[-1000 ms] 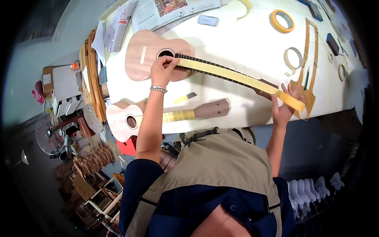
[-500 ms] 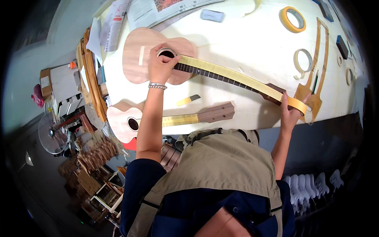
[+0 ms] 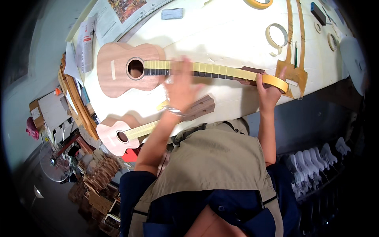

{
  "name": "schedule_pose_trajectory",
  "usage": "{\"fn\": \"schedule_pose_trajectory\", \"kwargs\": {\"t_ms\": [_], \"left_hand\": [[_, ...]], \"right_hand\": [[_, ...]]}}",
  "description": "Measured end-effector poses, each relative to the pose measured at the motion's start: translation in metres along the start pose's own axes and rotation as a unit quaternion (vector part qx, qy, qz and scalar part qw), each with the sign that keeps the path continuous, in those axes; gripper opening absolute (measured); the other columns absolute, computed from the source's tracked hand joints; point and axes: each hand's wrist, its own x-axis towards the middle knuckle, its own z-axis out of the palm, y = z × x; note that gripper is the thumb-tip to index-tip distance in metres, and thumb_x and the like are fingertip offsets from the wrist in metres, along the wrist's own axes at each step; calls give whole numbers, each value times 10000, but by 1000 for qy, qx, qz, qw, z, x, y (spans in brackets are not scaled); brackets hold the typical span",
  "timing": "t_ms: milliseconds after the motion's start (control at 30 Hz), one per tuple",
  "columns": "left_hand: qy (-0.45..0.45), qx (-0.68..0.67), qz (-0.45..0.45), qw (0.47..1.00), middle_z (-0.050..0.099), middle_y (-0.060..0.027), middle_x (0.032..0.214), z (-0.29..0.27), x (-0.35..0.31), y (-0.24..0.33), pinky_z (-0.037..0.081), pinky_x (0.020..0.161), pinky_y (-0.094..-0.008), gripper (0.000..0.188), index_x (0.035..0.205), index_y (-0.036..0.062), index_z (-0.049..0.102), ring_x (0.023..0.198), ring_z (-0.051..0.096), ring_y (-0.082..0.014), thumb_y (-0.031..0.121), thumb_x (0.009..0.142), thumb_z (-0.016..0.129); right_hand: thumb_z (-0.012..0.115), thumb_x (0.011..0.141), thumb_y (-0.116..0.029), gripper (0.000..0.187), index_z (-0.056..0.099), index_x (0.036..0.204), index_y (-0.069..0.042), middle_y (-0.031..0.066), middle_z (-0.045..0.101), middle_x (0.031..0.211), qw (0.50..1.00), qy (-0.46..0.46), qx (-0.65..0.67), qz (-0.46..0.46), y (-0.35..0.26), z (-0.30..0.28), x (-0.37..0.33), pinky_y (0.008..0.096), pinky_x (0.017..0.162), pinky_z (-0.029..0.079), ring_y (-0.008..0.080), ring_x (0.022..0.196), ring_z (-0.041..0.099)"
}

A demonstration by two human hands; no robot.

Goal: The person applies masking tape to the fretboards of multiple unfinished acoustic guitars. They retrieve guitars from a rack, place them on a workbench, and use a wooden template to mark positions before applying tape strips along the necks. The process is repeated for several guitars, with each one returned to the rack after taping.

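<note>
A pale pink-brown ukulele (image 3: 112, 85) lies on the white table, its neck pointing right. A strip of yellow masking tape (image 3: 213, 68) runs lengthwise over the far half of its dark fretboard (image 3: 156, 72). The strip leads to the tape roll (image 3: 281, 83), which my right hand (image 3: 268, 94) grips beside the headstock. My left hand (image 3: 182, 87), blurred, is laid flat with fingers stretched across the taped fretboard and thumb apart. Nearer me lies a smaller ukulele (image 3: 112, 136) with a taped fretboard; my left forearm crosses in front of its neck.
More tape rolls (image 3: 270, 36) lie at the far right, near a flat brown fork-shaped piece (image 3: 289, 69) and a dark blue block (image 3: 318, 14). Newspaper (image 3: 108, 23) covers the far left. A fan (image 3: 54, 162) stands at left; white guitar-shaped pieces (image 3: 312, 162) hang at right.
My left hand has left the soundhole edge and moved right along the neck, flattening onto the tape. My right hand still holds the roll. The whole view has shifted.
</note>
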Motion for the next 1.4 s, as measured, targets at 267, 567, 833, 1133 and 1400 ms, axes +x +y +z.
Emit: {"fn": "schedule_pose_trajectory", "kwargs": {"t_ms": [267, 567, 833, 1133, 1400], "left_hand": [[108, -200, 178, 957, 659, -73, 914, -8, -11, 31, 491, 785, -360, 161, 911, 74, 662, 882, 615, -269, 61, 751, 654], [-148, -4, -112, 983, 621, -60, 737, -33, -48, -66, 509, 622, -353, 154, 762, 62, 606, 676, 622, -233, 145, 713, 726], [-52, -457, -59, 886, 636, -24, 711, -9, 16, 66, 504, 558, -196, 461, 1228, 26, 499, 612, 568, -40, 71, 808, 686], [-103, -456, -61, 882, 633, -18, 662, 6, 31, 74, 481, 503, -183, 506, 1276, 50, 504, 556, 543, -17, 90, 807, 688], [-85, -401, -75, 909, 636, -86, 652, 4, 32, 77, 483, 538, -231, 479, 1243, 101, 551, 532, 590, -107, 90, 783, 687]], "right_hand": [[598, 871, -154, 690, 209, 1404, 49, 122, 591, 1007, 995, 34, 89, -16, 12, 22, -6, 308, 822, 439, 193, 898, 555], [594, 865, -160, 586, 334, 1338, 69, 134, 572, 1084, 996, 9, 88, 2, 20, 21, -6, 318, 827, 429, 205, 904, 548], [582, 846, -183, 456, 478, 1219, 57, 121, 581, 1139, 998, 13, 53, -24, 23, 24, -3, 363, 852, 410, 243, 934, 545], [555, 858, -172, 413, 498, 1226, 8, 104, 603, 1014, 998, 33, 23, -42, 20, 24, -5, 380, 920, 360, 261, 968, 530], [503, 867, -159, 250, 550, 1101, -86, 64, 585, 1200, 857, -88, 119, -493, -50, 3, -65, 467, 1114, 144, 191, 1182, 511]]}}
